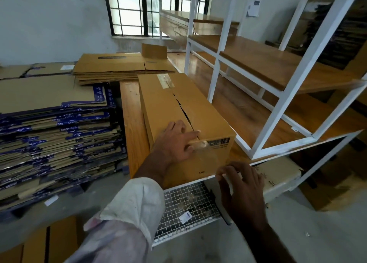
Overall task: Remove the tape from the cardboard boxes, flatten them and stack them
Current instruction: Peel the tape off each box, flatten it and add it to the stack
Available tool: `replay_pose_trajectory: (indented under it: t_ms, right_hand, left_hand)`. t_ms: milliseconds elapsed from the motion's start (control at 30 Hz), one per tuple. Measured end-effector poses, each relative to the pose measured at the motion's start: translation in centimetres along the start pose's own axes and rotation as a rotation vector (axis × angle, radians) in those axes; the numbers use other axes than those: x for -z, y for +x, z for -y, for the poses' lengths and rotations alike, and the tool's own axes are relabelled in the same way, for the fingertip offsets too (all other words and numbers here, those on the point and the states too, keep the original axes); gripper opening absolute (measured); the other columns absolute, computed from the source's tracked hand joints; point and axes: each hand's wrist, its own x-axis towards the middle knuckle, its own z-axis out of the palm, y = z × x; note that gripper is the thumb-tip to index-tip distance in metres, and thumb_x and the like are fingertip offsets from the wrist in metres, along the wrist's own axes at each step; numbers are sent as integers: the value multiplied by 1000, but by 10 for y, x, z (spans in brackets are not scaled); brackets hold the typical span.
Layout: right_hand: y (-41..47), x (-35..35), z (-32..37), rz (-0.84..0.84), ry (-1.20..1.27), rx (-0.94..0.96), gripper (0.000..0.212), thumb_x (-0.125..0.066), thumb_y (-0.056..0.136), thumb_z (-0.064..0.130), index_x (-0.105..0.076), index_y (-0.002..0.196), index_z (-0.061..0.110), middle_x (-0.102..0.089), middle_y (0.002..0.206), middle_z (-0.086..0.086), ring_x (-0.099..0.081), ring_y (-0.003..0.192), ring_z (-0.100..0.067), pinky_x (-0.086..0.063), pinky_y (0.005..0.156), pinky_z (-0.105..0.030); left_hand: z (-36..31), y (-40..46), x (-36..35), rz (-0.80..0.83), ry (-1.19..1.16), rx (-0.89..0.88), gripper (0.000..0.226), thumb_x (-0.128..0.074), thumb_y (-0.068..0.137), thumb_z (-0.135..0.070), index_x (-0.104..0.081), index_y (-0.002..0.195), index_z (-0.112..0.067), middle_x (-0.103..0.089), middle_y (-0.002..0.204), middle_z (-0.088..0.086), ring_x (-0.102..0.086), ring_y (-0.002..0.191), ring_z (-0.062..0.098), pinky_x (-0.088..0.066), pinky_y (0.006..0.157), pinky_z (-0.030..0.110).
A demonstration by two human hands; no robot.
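Observation:
A long brown cardboard box (168, 104) lies on the wooden table (131, 112), its top seam split open. A patch of clear tape (165, 81) sticks to its far end. At the near end, more clear tape (206, 151) hangs loose down the front face. My left hand (176, 141) rests on the near top corner of the box, fingers at the tape's upper end. My right hand (240, 181) is at the box's lower front edge, fingers curled near the tape's bottom; whether it pinches the tape is unclear.
A tall stack of flattened boxes with blue tape (55, 135) stands at the left. Flattened brown boxes (119, 66) lie behind the box. A white-framed wooden shelf unit (258, 64) fills the right. A wire mesh basket (188, 205) with tape scraps sits below the table.

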Motion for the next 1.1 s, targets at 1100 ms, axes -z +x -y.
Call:
replay_pose_trajectory:
  t_ms: [1100]
  right_hand:
    - [172, -90, -57, 387, 206, 52, 65, -37, 86, 74, -60, 127, 29, -57, 133, 2, -53, 123, -21, -44, 104, -57]
  left_hand:
    - [0, 15, -6, -117, -336, 411, 53, -36, 97, -62, -56, 138, -34, -49, 142, -5, -39, 134, 22, -29, 111, 35]
